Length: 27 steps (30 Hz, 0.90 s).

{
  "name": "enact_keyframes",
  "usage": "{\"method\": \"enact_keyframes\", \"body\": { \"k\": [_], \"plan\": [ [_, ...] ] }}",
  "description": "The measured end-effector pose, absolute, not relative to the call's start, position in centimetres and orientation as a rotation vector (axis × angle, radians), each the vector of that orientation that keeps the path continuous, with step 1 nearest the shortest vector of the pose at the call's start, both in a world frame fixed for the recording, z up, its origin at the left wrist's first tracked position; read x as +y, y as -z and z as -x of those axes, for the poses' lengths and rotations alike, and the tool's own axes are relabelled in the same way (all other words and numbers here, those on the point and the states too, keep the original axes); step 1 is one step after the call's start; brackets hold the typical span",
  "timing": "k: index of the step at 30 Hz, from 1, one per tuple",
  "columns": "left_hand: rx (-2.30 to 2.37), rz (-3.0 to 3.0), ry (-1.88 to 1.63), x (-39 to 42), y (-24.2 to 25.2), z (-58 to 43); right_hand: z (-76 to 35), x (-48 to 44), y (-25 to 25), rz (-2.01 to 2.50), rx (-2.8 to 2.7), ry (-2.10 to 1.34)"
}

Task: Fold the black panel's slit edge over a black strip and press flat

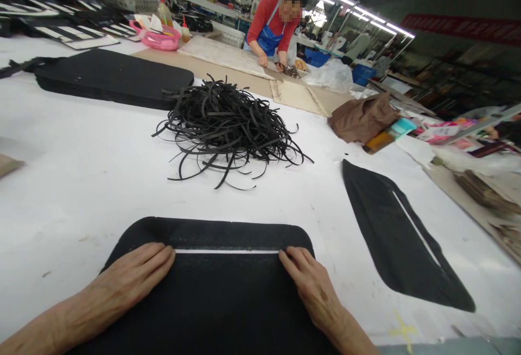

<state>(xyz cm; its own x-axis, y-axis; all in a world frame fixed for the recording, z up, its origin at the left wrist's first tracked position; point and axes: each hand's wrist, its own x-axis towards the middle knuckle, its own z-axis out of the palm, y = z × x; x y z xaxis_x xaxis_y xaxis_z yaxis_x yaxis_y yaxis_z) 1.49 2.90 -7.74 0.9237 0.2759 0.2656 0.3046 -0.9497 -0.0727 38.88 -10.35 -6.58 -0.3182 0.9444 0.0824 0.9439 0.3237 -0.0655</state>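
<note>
A black panel with rounded corners (228, 295) lies flat on the white table (101, 181) at the bottom middle. Near its far edge runs a narrow slot (228, 251) that shows white. My left hand (140, 271) rests on the panel at the slot's left end, fingers together and fingertips pressed down. At the right end, my right hand (309, 281) touches the panel with its fingers bent and close together. Neither hand shows anything lifted between the fingers. To the right lies another black piece (402, 235) with a similar slot.
Beyond the panel is a pile of black strips (236, 121). A stack of black panels (114, 78) sits at the back left, near a pink basket (160, 39). Brown cloth (364, 119) lies at the right. A person in red (271, 24) works across the table.
</note>
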Motion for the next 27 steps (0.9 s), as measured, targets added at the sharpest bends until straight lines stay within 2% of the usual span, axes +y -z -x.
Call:
{"method": "enact_keyframes", "body": {
  "k": [5,11,15,17,21,27],
  "plan": [
    [-0.440,3.006,0.378,2.7,6.8,-2.2,-39.4,-10.6,7.0,1.697,-2.544,0.109],
    [-0.472,3.096,0.316,2.9,6.1,-2.2,-40.9,-11.2,8.8,1.651,-2.608,0.573],
    [-0.610,3.196,0.371,2.6,6.3,-1.2,-38.6,-10.1,8.5,1.758,-2.455,0.699],
    [-0.730,3.212,0.434,2.3,6.6,-0.5,-35.6,-8.8,8.1,1.629,-2.393,0.632],
    [-0.964,3.130,0.439,1.6,7.2,0.7,-27.7,-5.7,7.5,1.379,-2.358,0.206],
    [-1.034,3.092,0.250,1.4,7.4,0.9,-20.7,-2.9,7.6,1.369,-2.458,-0.138]
  ]
}}
